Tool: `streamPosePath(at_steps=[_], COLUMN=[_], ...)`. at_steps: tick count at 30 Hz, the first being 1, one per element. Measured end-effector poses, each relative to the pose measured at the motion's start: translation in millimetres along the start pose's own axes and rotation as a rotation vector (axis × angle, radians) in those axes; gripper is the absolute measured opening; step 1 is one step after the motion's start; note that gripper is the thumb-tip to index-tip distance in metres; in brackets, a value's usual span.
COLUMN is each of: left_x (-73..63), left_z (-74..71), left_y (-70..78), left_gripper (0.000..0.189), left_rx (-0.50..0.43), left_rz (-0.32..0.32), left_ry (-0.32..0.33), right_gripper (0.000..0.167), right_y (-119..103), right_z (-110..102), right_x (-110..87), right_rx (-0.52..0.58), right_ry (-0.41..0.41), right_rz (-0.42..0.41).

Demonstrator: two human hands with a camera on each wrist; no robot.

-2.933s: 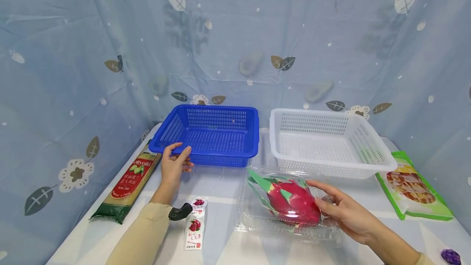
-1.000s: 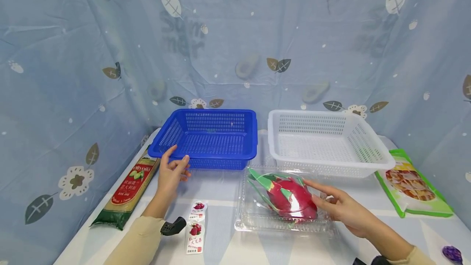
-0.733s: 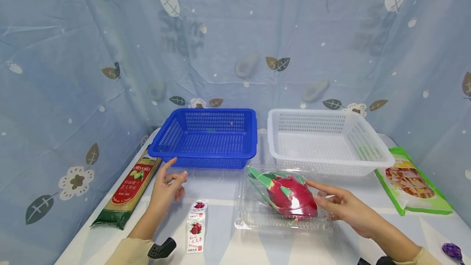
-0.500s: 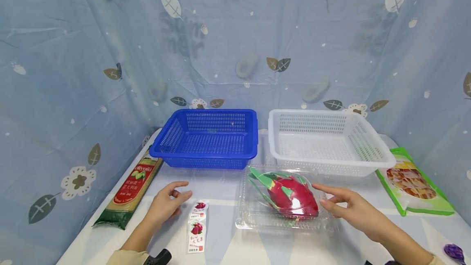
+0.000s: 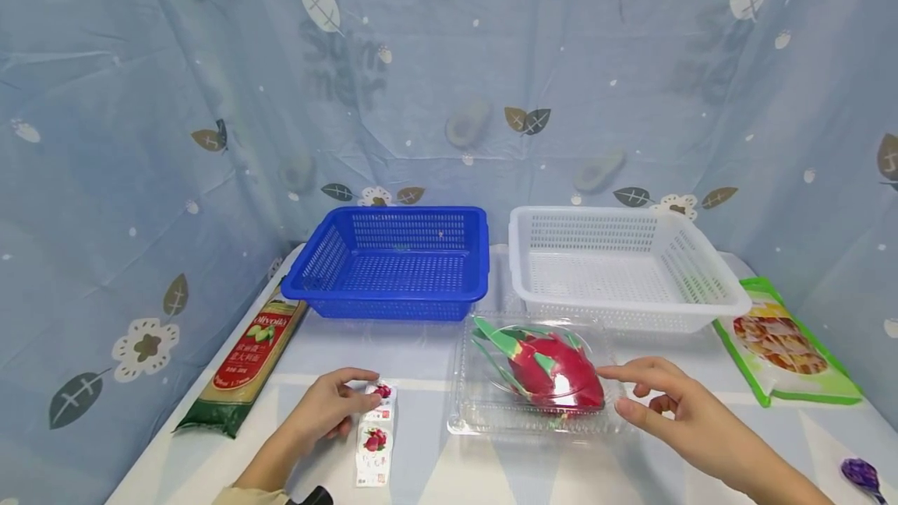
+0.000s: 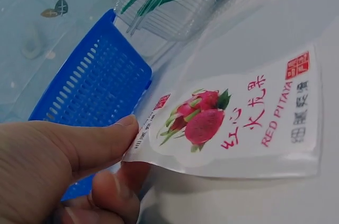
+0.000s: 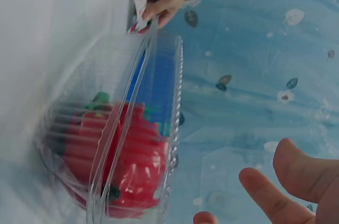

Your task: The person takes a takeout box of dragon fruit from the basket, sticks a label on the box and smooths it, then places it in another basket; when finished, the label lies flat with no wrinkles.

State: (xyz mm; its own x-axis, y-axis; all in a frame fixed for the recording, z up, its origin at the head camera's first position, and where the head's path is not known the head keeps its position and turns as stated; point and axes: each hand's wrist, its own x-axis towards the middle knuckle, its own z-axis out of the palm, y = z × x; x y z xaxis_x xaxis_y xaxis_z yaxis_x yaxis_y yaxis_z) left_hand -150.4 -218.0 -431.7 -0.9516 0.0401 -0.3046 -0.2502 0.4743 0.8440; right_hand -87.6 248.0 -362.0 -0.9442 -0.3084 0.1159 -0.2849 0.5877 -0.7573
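My left hand (image 5: pixel 328 404) pinches the far end of a strip of dragon fruit labels (image 5: pixel 374 446) between thumb and finger. Close up in the left wrist view, the strip (image 6: pixel 233 123) rises off the table at the pinched edge and reads "RED PITAYA". To the right sits a clear plastic clamshell box (image 5: pixel 484 421), lid down, with a red dragon fruit (image 5: pixel 561 372) inside. My right hand (image 5: pixel 677 404) hovers beside the box's right side, index finger stretched towards it and the other fingers loosely bent, holding nothing. In the right wrist view its fingers appear apart from the box.
A blue basket (image 5: pixel 400 309) and a white basket (image 5: pixel 631 316) stand behind, near the curtain (image 5: pixel 449 61). A pasta pack (image 5: pixel 245 357) lies at the left edge. On the right are a green-edged food bag (image 5: pixel 789 345) and a small purple-wrapped item (image 5: pixel 860 475).
My left hand has come from the blue basket's front rim down to the label strip and taken hold of its far end. The right hand has drawn slightly right, away from the box.
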Motion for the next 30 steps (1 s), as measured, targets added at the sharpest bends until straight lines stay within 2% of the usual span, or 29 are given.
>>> streamPosePath(at_steps=[8, 15, 24, 30], left_x=[-5.4, -12.2, -32.9, -44.3], left_z=[3.6, 6.6, 13.9, 33.7], left_y=[1.8, 7.6, 15.9, 23.4], left_gripper=[0.052, 0.048, 0.037, 0.035], left_rx=[-0.064, -0.091, -0.178, -0.216], left_rz=[0.032, 0.053, 0.103, 0.132], left_ry=[-0.049, -0.134, -0.232, -0.267], right_gripper=[0.036, 0.035, 0.036, 0.032], right_y=[-2.4, -11.0, -10.8, -15.0], right_z=[5.3, 8.1, 19.3, 39.9], right_x=[-1.7, -0.4, 1.3, 3.9], right_rx=[0.107, 0.122, 0.224, 0.392], right_ry=[-0.074, -0.110, -0.314, -0.493], right_rz=[-0.095, -0.215, -0.220, -0.131])
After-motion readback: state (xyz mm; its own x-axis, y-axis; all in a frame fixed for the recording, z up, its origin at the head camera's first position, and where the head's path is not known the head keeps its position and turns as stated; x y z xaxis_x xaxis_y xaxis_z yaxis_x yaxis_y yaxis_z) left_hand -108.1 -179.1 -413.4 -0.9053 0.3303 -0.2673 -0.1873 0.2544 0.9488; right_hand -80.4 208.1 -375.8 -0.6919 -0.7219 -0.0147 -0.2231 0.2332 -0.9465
